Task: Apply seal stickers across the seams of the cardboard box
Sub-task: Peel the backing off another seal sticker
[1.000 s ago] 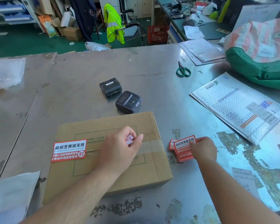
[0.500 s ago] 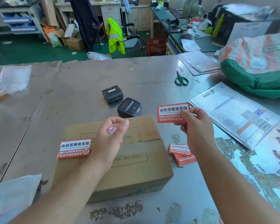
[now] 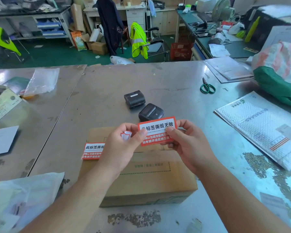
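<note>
A brown cardboard box [image 3: 151, 179] lies flat on the metal table [image 3: 107, 91], its taped seam running left to right. One red-and-white seal sticker [image 3: 92, 151] is stuck over the box's left edge. Above the box, both hands hold up a second red-and-white seal sticker [image 3: 157, 131]. My left hand [image 3: 123, 147] pinches its left edge and also keeps a small crumpled scrap of backing [image 3: 126, 135] in the fingers. My right hand [image 3: 186, 142] pinches the sticker's right side between thumb and fingers.
Two black handheld printers [image 3: 134, 98] [image 3: 151, 112] sit just beyond the box. Green-handled scissors [image 3: 207, 87] lie at the back right, a bubble mailer [image 3: 265, 128] at the right, a green bag [image 3: 279, 86] behind it. Plastic bags [image 3: 20, 197] lie at the left.
My right hand brought the new sticker from the right to above the box's middle, and my left hand rose to pinch its left edge. The view tilted up.
</note>
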`<state>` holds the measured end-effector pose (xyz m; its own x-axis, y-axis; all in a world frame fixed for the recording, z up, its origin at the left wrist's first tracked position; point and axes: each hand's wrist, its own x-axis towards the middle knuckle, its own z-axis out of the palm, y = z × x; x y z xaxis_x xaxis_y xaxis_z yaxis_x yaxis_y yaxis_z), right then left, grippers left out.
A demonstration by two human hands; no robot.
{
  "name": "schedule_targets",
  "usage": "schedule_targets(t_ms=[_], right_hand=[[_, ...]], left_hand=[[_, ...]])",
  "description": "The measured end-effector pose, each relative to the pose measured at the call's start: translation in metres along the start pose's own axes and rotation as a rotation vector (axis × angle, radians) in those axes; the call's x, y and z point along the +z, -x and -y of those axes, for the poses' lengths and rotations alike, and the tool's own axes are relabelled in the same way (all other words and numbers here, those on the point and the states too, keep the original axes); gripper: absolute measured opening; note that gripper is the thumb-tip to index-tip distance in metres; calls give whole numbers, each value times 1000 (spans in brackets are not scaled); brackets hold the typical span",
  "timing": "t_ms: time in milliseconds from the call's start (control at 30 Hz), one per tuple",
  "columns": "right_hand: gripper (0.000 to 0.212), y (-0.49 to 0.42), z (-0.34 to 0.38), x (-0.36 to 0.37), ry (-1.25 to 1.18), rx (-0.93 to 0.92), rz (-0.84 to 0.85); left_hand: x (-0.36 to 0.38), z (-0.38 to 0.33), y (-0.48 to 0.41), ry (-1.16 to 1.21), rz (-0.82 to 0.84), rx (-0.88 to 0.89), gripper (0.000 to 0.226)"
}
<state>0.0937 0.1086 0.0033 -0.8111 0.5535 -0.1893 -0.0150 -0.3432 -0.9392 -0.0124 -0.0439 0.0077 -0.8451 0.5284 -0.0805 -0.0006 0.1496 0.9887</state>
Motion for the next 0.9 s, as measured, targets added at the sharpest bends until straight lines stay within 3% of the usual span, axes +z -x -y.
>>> schedule_targets(t_ms=[100, 233, 433, 567, 800, 900], right_hand=[[14, 1, -1, 4, 49, 12, 31], [22, 0, -6, 7, 325, -59, -146], [24, -4, -13, 1, 532, -126, -284], [24, -5, -14, 0, 583, -131, -286], [21, 2, -16, 5, 714, -101, -251], [14, 5, -18, 8, 841, -242, -248]], left_hand=[[-4, 4, 1, -27, 11, -20, 16], [-7, 7, 1, -230, -46, 45, 19], [3, 8, 4, 177, 44, -62, 13], [0, 11, 4, 210, 120, -120, 40], [-2, 12, 5, 292, 129, -120, 31], [-4, 15, 4, 282, 101, -115, 30]])
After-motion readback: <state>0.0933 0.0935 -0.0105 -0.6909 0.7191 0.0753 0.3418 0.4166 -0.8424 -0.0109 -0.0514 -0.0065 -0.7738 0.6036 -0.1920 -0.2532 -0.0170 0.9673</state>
